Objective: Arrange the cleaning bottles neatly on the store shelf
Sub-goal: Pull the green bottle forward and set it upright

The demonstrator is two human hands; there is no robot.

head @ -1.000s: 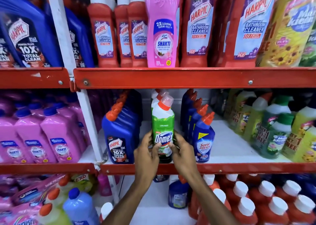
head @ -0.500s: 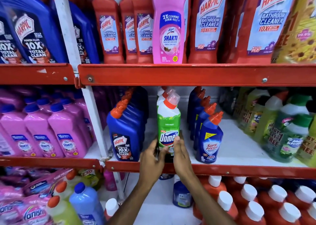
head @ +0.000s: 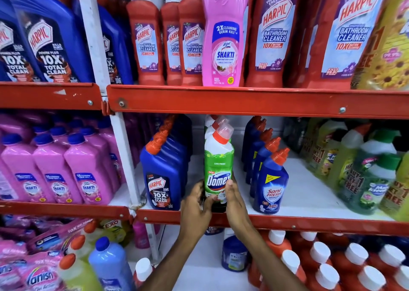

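A green and white Domex bottle (head: 218, 164) with a red cap stands upright at the front of the middle shelf (head: 309, 222), heading a row of like bottles. My left hand (head: 194, 204) presses its lower left side and my right hand (head: 233, 202) its lower right side, so both hands hold the base. A row of blue Harpic bottles (head: 162, 175) stands just left of it. On its right runs a row of blue Sani Fresh bottles (head: 271, 182).
Red Harpic bathroom cleaners (head: 274, 36) and one pink Shakti bottle (head: 224, 40) fill the top shelf. Pink Shakti bottles (head: 55, 171) stand in the left bay, yellow-green bottles (head: 365, 175) at far right. Red white-capped bottles (head: 332, 266) crowd the lower shelf.
Both hands have slid lower on the Domex bottle and closed in around its base. The view has shifted slightly closer and to the left.
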